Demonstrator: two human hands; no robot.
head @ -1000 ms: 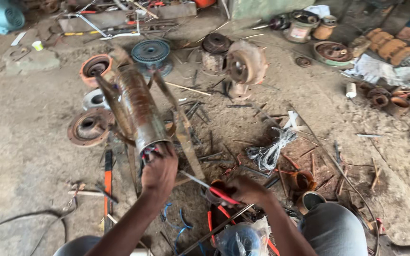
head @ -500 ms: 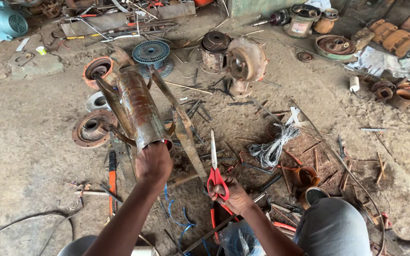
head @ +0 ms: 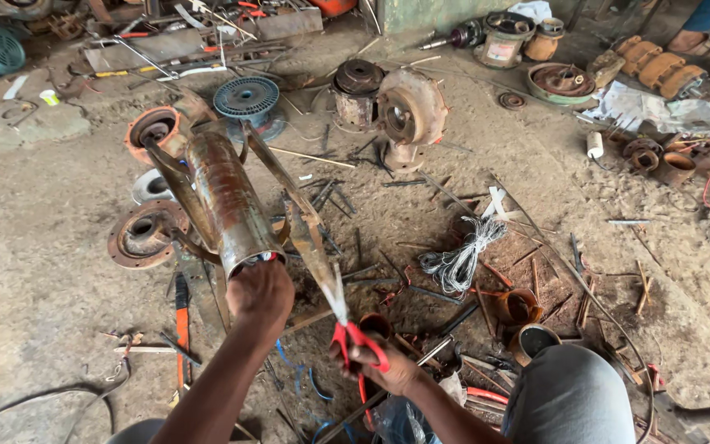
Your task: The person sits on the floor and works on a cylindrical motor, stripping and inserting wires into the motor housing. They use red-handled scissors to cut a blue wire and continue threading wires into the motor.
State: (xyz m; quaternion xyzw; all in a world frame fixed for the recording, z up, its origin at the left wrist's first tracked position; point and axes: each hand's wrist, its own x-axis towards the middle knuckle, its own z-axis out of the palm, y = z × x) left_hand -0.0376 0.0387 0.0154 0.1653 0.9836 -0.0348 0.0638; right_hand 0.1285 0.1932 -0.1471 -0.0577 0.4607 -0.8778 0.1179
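My left hand (head: pixel 260 294) sits at the open end of the rusty metal tube (head: pixel 228 201). It is closed up against the rim, pressing on the wires (head: pixel 263 257) that poke out there. I cannot tell if my fingers pinch the wires or only cover them. The tube lies tilted on a rusty frame (head: pixel 293 210) on the dirt floor (head: pixel 34 271), with its far end pointing away from me.

My right hand (head: pixel 381 366) is just beside it, wrapped tight around the red handles of the scissors (head: pixel 347 321). The blades point up toward the tube's mouth and look shut.

To cut well, I think I should keep the tube steady with my left hand. I should keep those fingers out of the way of the blades. I should snip close to the rim, one small bunch at a time.

Farther right, a bundle of pale wire (head: pixel 462 255) lies on the floor.
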